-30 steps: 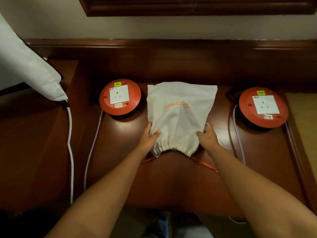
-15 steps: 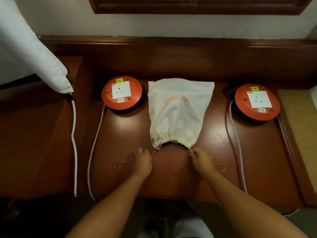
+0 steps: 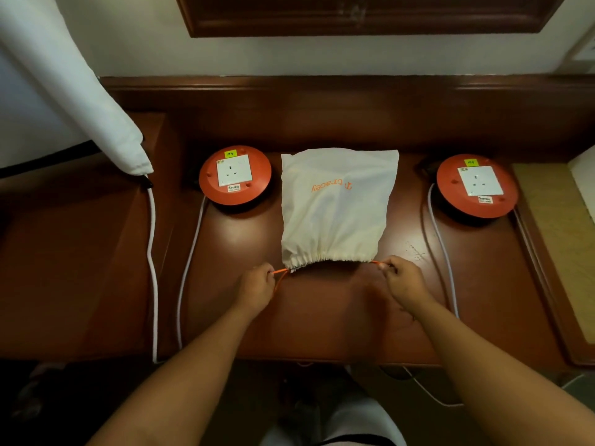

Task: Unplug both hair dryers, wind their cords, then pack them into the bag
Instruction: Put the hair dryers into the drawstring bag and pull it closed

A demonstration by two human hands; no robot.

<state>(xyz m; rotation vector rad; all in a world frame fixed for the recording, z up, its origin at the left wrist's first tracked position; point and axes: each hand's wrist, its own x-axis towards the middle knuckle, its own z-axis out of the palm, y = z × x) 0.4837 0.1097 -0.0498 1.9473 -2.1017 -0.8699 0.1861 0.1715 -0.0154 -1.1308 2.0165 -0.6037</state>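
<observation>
Bag [image 3: 335,207] cinched, contents hidden, hands [image 3: 257,286] pinching drawstring [image 3: 280,271]

bag [image 3: 335,207] on table [image 3: 322,317] between two socket reels, left reel [image 3: 235,175], right reel [image 3: 477,185], hands before bag's mouth

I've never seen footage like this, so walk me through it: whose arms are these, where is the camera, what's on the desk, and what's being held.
The camera sits on a person's head, looking down at their own bare arms. On the wooden desk lies a cream drawstring bag, mouth gathered toward the person. On either side stands a round orange socket reel, both sockets empty. The left hand and right hand each pinch the orange drawstring at either end of the bag's mouth. No hair dryers show.
</observation>
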